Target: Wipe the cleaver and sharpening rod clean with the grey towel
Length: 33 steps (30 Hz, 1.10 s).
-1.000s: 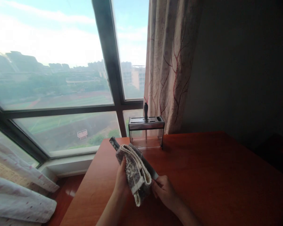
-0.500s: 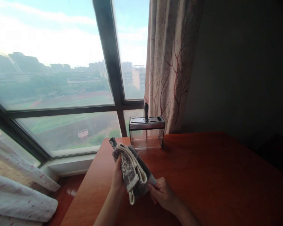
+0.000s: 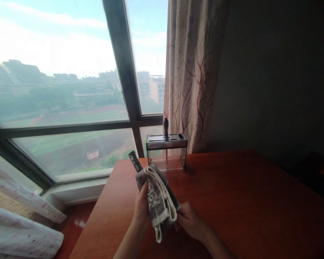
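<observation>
My left hand (image 3: pixel 141 208) is closed around a folded grey-and-white towel (image 3: pixel 158 203), its thumb lying on top. The towel is draped over the broad blade of a cleaver (image 3: pixel 173 196), which I hold tilted above the table. Its dark patterned handle (image 3: pixel 135 161) sticks out past the towel at the upper left. At the blade's lower right end, my right hand (image 3: pixel 190 221) pinches the edge, with some fingertips hidden behind towel and blade. The towel's loose end hangs down between my hands.
A clear-sided knife block (image 3: pixel 166 142) with a metal top stands at the far edge of the red-brown wooden table (image 3: pixel 232 201). One dark-handled knife (image 3: pixel 166 126) is in it. Beyond are a window and a curtain (image 3: pixel 194 72); another white curtain (image 3: pixel 24 230) hangs at lower left.
My left hand and the towel have moved to the lower right along the blade, and more of the cleaver's handle shows. My right hand keeps its hold near the blade's end.
</observation>
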Available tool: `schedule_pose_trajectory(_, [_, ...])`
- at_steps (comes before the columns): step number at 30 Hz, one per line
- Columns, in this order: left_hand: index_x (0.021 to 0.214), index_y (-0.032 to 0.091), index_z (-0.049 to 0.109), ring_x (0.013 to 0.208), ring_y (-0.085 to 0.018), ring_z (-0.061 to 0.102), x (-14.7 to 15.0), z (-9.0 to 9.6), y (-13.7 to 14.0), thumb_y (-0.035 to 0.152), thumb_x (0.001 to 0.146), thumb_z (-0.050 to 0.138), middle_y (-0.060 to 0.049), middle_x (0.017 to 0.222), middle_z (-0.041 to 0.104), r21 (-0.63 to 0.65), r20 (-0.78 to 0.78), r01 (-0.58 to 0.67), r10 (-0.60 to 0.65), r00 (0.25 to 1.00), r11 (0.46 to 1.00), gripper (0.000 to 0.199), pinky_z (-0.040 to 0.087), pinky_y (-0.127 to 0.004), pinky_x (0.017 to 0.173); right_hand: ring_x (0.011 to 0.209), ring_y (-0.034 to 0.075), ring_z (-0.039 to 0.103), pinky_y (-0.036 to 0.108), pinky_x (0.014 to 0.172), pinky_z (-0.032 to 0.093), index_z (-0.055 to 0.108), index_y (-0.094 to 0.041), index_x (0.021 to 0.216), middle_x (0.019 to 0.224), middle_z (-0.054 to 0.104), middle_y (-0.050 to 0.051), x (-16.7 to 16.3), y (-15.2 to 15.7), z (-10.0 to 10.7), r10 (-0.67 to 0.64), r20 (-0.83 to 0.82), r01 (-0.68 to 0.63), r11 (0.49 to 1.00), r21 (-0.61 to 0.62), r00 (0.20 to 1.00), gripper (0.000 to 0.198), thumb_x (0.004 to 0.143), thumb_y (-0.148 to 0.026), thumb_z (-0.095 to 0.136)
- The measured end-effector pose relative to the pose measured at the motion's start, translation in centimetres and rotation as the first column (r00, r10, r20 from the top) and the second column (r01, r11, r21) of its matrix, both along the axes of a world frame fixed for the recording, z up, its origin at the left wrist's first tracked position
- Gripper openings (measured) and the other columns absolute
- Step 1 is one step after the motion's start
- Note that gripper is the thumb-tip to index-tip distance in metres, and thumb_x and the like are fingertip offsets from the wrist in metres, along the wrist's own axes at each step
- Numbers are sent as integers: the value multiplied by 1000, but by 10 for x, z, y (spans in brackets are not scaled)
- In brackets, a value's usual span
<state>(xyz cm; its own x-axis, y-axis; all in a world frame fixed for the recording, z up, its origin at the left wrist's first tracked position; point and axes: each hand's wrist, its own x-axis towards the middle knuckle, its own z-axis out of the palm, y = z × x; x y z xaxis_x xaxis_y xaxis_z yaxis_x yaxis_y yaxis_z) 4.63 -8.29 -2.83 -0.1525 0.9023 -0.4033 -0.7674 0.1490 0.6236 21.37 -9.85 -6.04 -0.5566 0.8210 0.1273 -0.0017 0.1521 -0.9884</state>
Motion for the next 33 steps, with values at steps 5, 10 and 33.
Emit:
schedule_pose_trajectory(5, [89, 15, 63, 57, -21, 69, -16, 12, 1, 38, 65, 77, -4, 69, 73, 100, -164, -54, 70, 984, 994, 36, 56, -29, 52, 66, 15, 60, 27, 65, 48, 71, -16, 88, 74, 65, 1, 26, 11, 20, 125, 59, -122, 991, -52, 990, 27, 79, -40, 67])
schedule_pose_trajectory(10, [83, 14, 63, 53, -18, 65, -19, 18, -2, 42, 64, 77, -1, 61, 68, 122, -329, -47, 85, 941, 991, 37, 52, -26, 49, 70, 16, 60, 30, 69, 50, 61, -18, 114, 77, 66, 2, 43, 29, 73, -215, 24, 213, 975, 69, 976, 33, 87, -34, 55])
schedule_pose_trajectory(33, [81, 13, 67, 67, -18, 57, -2, 9, -8, 35, 67, 72, -2, 73, 68, 339, -714, 116, 175, 678, 934, 26, 49, -27, 61, 82, 26, 69, 31, 69, 44, 43, -28, 125, 89, 72, 6, -72, 44, 193, -595, 583, -11, 695, 719, 553, 34, 93, -39, 44])
